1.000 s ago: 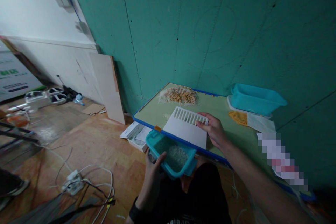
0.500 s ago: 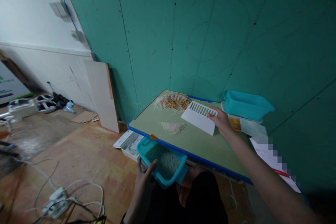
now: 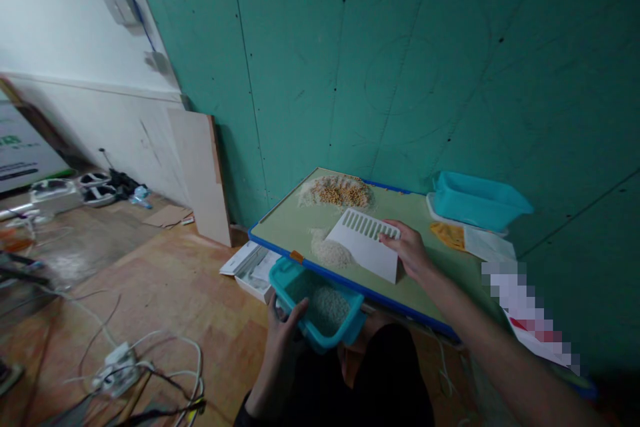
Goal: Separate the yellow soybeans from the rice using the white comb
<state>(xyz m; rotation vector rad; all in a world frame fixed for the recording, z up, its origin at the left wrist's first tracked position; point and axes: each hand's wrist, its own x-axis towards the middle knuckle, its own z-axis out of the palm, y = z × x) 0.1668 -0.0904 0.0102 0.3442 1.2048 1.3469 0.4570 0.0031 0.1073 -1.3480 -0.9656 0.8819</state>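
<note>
My left hand (image 3: 284,323) is closed on the near left rim of a teal plastic container (image 3: 356,325), held just below the table's front edge. White grains that look like rice (image 3: 331,307) lie inside it. In my right hand (image 3: 411,248) is a white slotted scraper (image 3: 367,250), gripped at its slotted end and tilted over the tabletop. The scraper's left edge reaches a small pile of white grains (image 3: 330,252), partly covering it. Behind it lies a larger heap of yellowish beans (image 3: 347,195) mixed with white grains.
The table (image 3: 280,221) has a blue edge and stands against a green wall (image 3: 300,80). At its back right are another teal container (image 3: 480,203), a yellow-and-white packet (image 3: 467,240) and papers. A power strip (image 3: 117,370) with cables lies on the floor at left.
My right hand has brought the scraper left and nearer, from beside the bean heap to the small white pile. My left hand still holds the container below the table edge.
</note>
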